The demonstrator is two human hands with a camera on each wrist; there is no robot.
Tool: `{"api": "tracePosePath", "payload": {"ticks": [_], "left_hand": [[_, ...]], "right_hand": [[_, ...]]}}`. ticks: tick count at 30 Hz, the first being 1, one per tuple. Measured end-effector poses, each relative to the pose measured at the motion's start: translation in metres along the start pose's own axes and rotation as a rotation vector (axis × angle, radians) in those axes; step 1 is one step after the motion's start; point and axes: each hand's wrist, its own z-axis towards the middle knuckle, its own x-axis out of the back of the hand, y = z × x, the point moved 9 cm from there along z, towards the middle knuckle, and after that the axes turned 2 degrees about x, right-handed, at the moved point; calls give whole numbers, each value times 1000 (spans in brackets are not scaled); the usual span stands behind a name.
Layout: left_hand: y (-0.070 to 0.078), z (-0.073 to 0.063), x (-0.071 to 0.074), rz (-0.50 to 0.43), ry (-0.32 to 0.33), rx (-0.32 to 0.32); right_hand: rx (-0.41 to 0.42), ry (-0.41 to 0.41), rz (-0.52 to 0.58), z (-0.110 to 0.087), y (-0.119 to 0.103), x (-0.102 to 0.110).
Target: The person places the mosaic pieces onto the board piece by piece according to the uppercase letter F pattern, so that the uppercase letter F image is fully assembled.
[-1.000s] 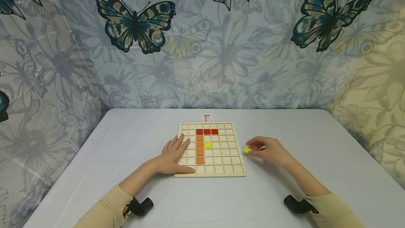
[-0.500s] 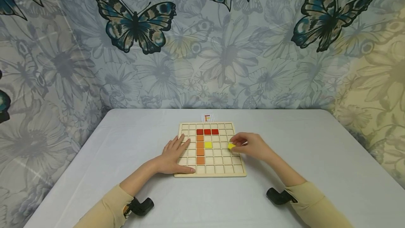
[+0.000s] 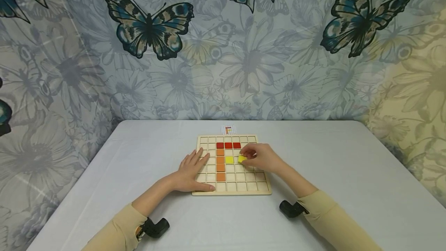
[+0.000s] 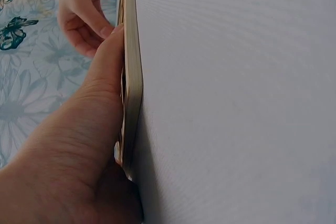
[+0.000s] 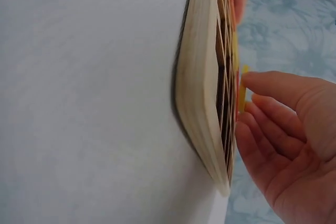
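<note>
A wooden grid board (image 3: 242, 186) lies on the white table. My left hand (image 3: 188, 171) rests on its left edge with fingers spread and straight, the thumb along the near edge. Between thumb and fingers my right hand (image 3: 261, 157) pinches a yellow tile (image 3: 242, 159) just above the board's right half; the right wrist view shows this tile (image 5: 243, 88) edge-on. Set in the grid are a row of red tiles (image 3: 228, 145), a column of orange tiles (image 3: 220, 167) below its left end, and one yellow tile (image 3: 229, 159) beside that column.
Behind the board lies a small printed pattern card (image 3: 228, 129) with a coloured grid. The white table (image 3: 146, 142) reaches back to a wall hung with butterfly-print cloth (image 3: 251, 69). A black wrist camera (image 3: 290, 208) sits at the right sleeve.
My right hand has carried the yellow tile leftward, from beside the board's right edge to over the grid. The left hand and the board have stayed in place.
</note>
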Motion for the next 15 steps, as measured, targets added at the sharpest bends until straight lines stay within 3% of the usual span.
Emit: {"api": "tracePosePath", "payload": {"ticks": [8, 15], "left_hand": [[-1, 1, -1, -6, 1, 1], [-1, 1, -1, -8, 4, 0]], "right_hand": [[75, -9, -16, 6, -5, -5], [90, -9, 5, 6, -8, -7]]}}
